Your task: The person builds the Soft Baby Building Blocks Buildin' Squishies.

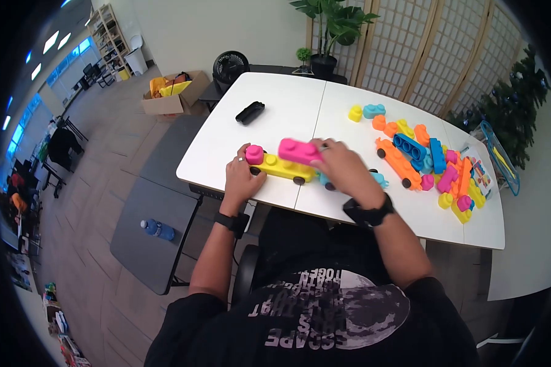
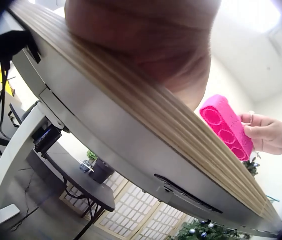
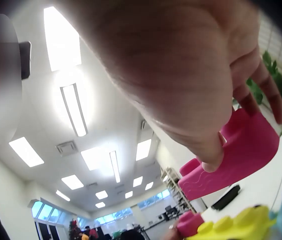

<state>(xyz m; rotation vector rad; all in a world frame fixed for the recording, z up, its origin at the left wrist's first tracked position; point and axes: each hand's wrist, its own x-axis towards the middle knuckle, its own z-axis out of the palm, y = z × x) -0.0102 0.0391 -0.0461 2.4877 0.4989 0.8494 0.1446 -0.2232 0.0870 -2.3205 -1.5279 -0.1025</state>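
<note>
The right hand [image 1: 349,174] holds a long pink block [image 1: 299,151] up in the air, over the right end of a yellow car [image 1: 281,166]. Its fingers pinch the block, and the left wrist view shows round hollows under it. The left hand [image 1: 240,180] holds the left end of the yellow car, its fingers bent around there, next to a small pink block [image 1: 254,154] sitting on that end. The yellow car stands on the white surface [image 1: 220,147]. A light blue toy [image 1: 379,178] is partly hidden by the right arm. An orange car [image 1: 398,165] stands farther right, near lots of mixed blocks. A black piece [image 1: 250,113] lies at the far left.
</note>
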